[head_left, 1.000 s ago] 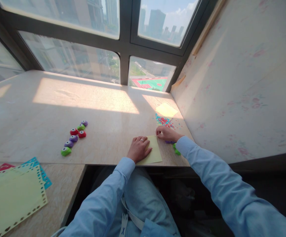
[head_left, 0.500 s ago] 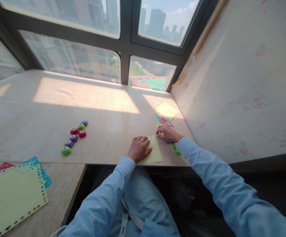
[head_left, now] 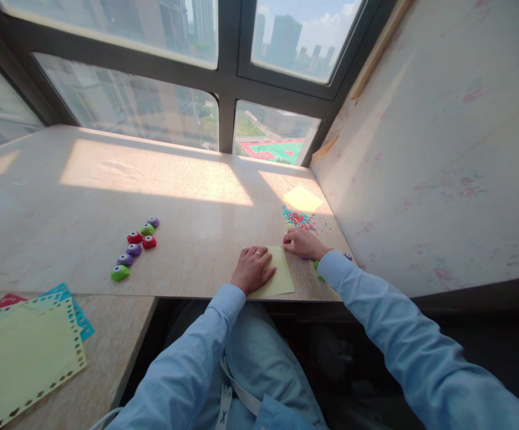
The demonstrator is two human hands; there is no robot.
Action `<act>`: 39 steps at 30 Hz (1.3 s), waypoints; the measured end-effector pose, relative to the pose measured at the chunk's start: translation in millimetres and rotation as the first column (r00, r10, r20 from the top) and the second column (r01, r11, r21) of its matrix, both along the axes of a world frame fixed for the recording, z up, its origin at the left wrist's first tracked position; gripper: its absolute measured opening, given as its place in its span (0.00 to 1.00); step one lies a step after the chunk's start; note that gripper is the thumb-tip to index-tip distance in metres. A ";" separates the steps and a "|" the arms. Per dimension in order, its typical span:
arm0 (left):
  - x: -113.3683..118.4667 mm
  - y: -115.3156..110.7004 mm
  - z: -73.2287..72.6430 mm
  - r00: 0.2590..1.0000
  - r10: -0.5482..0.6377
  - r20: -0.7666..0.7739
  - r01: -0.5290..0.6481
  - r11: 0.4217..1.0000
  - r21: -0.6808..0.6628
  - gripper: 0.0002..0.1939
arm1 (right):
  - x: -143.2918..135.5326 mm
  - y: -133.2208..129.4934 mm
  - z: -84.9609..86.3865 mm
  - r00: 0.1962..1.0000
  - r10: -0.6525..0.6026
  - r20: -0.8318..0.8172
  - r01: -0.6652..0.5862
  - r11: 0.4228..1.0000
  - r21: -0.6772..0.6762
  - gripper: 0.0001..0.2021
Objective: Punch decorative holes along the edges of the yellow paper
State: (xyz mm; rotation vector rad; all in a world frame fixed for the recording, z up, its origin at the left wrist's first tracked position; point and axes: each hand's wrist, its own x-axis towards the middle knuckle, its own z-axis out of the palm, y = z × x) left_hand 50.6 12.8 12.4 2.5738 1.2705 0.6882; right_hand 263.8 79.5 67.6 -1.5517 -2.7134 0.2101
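A pale yellow sheet (head_left: 281,276) lies at the front edge of the sill. My left hand (head_left: 252,270) rests flat on its left part, fingers spread. At the sheet's upper right corner is my right hand (head_left: 301,243), its fingers pinched together; whatever is between the fingertips is too small to make out. Just beyond that hand, small red and blue pieces (head_left: 298,220) are scattered. A green punch (head_left: 316,270) and a purple punch (head_left: 347,256) show partly around my right sleeve.
Several eye-topped punches (head_left: 134,237) in purple, green and red stand on the sill (head_left: 187,227) at the left. A yellow paper (head_left: 303,199) lies near the window. Punched sheets (head_left: 26,358) lie at the lower left. A wall (head_left: 442,149) bounds the right side.
My right forearm has shifted slightly left and down, uncovering more of the purple punch and covering more of the green one. My left hand and the sheet have stayed still.
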 end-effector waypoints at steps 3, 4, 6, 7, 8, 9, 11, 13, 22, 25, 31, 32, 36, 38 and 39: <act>0.2 -0.1 0.6 1.000 -0.003 -0.002 0.003 1.000 0.001 0.13 | -1.7 0.2 -2.4 1.000 -0.007 -0.021 0.007 1.000 -0.011 0.06; 0.2 -0.2 0.8 1.000 -0.003 -0.002 0.003 1.000 0.001 0.13 | -2.3 0.3 -3.4 1.000 -0.009 -0.029 0.009 1.000 -0.014 0.06; 0.2 -0.4 1.1 1.000 -0.002 0.002 0.002 1.000 0.001 0.13 | -3.1 0.4 -5.3 0.999 -0.013 -0.048 0.012 1.000 -0.019 0.05; 0.2 -0.5 1.2 1.000 -0.002 0.004 0.002 1.000 0.000 0.13 | -3.3 0.4 -6.2 0.998 -0.016 -0.058 0.014 1.000 -0.021 0.05; 0.3 -0.5 1.2 1.000 -0.001 0.007 0.001 1.000 0.001 0.13 | -3.3 0.5 -7.2 0.997 -0.018 -0.069 0.017 1.000 -0.021 0.05; 0.3 -0.5 1.2 1.000 -0.001 0.007 0.001 1.000 0.002 0.13 | -3.3 0.4 -8.1 0.997 -0.021 -0.080 0.019 1.000 -0.022 0.06; 0.5 -0.3 1.0 1.000 0.000 0.003 0.000 1.000 0.005 0.13 | -3.0 0.3 -9.8 0.994 -0.026 -0.104 0.023 0.999 -0.022 0.06; 0.7 -0.2 0.9 1.000 0.001 -0.001 -0.001 1.000 0.009 0.14 | -2.8 0.0 -11.2 0.991 -0.030 -0.133 0.028 0.999 -0.021 0.06; 1.0 -0.1 -0.3 1.000 0.003 0.007 -0.003 1.000 0.012 0.13 | -0.2 2.5 -16.0 0.960 -0.050 -0.276 0.030 0.997 -0.075 0.05; 1.1 0.0 -0.2 1.000 0.000 0.003 0.000 1.000 0.014 0.14 | 0.8 2.9 -15.4 0.953 -0.061 -0.296 0.033 0.994 -0.099 0.05; 0.4 0.1 1.1 1.000 0.000 -0.020 0.000 1.000 0.016 0.14 | 1.3 1.5 -12.9 0.950 -0.114 -0.289 0.093 0.992 -0.086 0.07; 0.3 0.1 1.2 1.000 0.001 -0.022 0.000 1.000 0.016 0.14 | 1.3 1.1 -12.7 0.951 -0.122 -0.284 0.102 0.991 -0.086 0.07; 0.6 0.1 0.9 1.000 -0.001 -0.020 0.001 1.000 0.018 0.14 | 0.6 -0.4 -12.4 0.952 -0.145 -0.268 0.123 0.987 -0.099 0.06; 0.7 0.1 0.6 1.000 -0.002 -0.018 0.002 1.000 0.020 0.14 | -0.2 -0.4 -12.8 0.950 -0.160 -0.268 0.135 0.985 -0.109 0.06; 0.8 0.2 0.4 1.000 -0.002 -0.018 0.003 1.000 0.021 0.14 | -0.6 -0.2 -13.1 0.948 -0.167 -0.271 0.140 0.984 -0.114 0.06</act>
